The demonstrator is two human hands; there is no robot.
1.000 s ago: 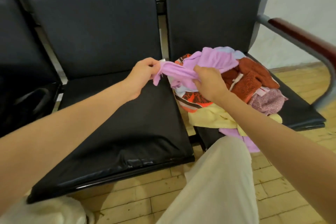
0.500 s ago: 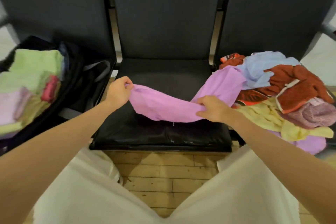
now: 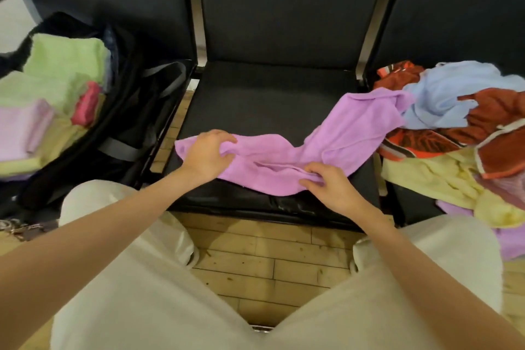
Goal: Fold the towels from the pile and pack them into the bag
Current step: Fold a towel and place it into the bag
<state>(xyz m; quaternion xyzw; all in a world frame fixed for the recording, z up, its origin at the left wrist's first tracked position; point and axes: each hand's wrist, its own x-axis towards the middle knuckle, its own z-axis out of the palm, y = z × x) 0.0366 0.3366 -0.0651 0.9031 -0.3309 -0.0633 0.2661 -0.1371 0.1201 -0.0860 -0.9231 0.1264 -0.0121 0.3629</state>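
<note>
Three black seats [image 3: 270, 99] are standing in a row; since a moment ago the purple towel [image 3: 335, 145] is lying lower, spreading on the middle one. Left hand [image 3: 208, 153] and right hand [image 3: 331, 186] are both pinching it, between the bag [image 3: 133, 122] and the pile [image 3: 460, 128].

Soft, even indoor light is falling from above, leaving the black seat [image 3: 272, 111] dim while its front edge is catching a faint sheen. Wide-angle bending is curving the frame edges, and the folded towels [image 3: 48, 94] at left are looking slightly smeared.
</note>
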